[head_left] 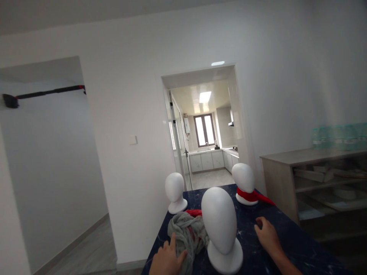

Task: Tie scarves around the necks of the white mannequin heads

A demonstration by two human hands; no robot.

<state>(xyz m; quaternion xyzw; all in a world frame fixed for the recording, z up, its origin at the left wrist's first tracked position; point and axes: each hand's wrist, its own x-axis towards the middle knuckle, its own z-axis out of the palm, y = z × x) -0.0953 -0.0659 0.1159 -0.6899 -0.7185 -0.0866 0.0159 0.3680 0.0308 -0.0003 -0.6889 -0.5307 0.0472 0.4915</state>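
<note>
At the near edge of the dark blue marbled table (286, 244), the left hand (168, 259) is laid on a crumpled grey scarf (186, 233), its fingers held loosely together and its index finger stretched forward onto the cloth; nothing is pinched. The right hand (266, 233) is rested flat on the bare tabletop, well apart from the scarf, with the fingers curled slightly downward and nothing held. Between the two hands, a white mannequin head (220, 225) is stood upright on its round base, just beside the grey scarf, which is heaped against its left side.

Behind the scarf, a strip of red cloth (194, 212) is seen, partly hidden. Further back on the left, a second white head (175, 191) is stood bare. On the far right of the table, a third head (243, 179) is stood with a red scarf (252, 196) wrapped around its neck, one end trailing to the right.

Beyond the table, a wooden shelf unit (286, 172) is placed against the right wall, and a kitchen (209, 152) is visible through a doorway.
</note>
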